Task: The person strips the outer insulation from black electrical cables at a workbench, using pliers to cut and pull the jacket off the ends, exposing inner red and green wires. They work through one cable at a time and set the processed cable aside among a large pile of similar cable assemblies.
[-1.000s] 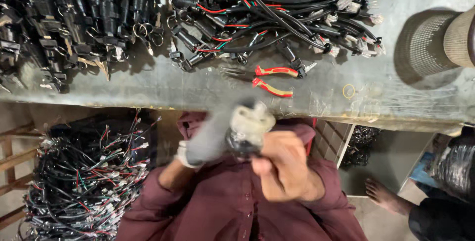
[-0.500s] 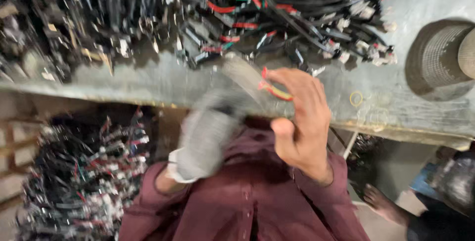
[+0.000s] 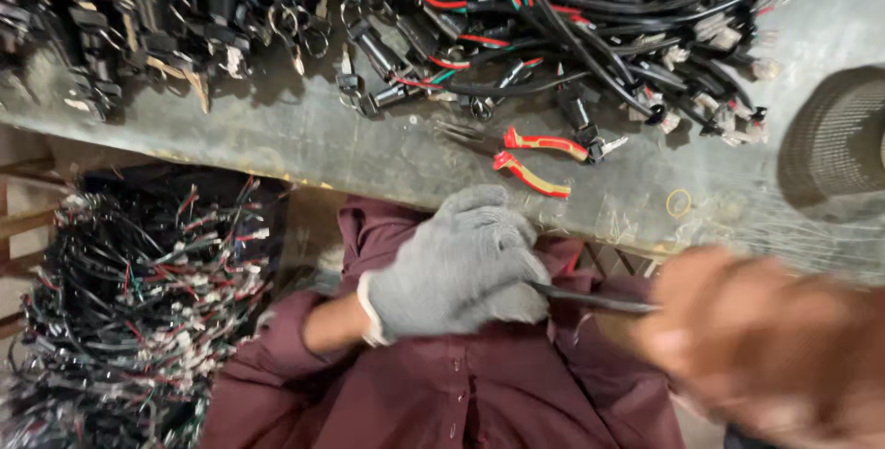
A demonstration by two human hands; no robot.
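Head view – left hand: the left hand (image 3: 458, 265), wearing a grey knitted glove, is closing into a fist around one end of a thin black cable (image 3: 599, 300), just above the maroon shirt (image 3: 442, 384).
Head view – right hand: the right hand (image 3: 774, 343), bare and blurred, is meeting the cable's other end; how tightly it is gripping cannot be told.
Edges: the grey bench (image 3: 304, 140) is ending just beyond the glove – its near edge is running across the frame.
Open room: a bare strip is lying between the edge and the wire harnesses (image 3: 590, 16).
Counts: one pair of red-handled pliers (image 3: 535, 159), one yellow rubber band (image 3: 679, 202), one more heap of wiring (image 3: 129, 311) below left.
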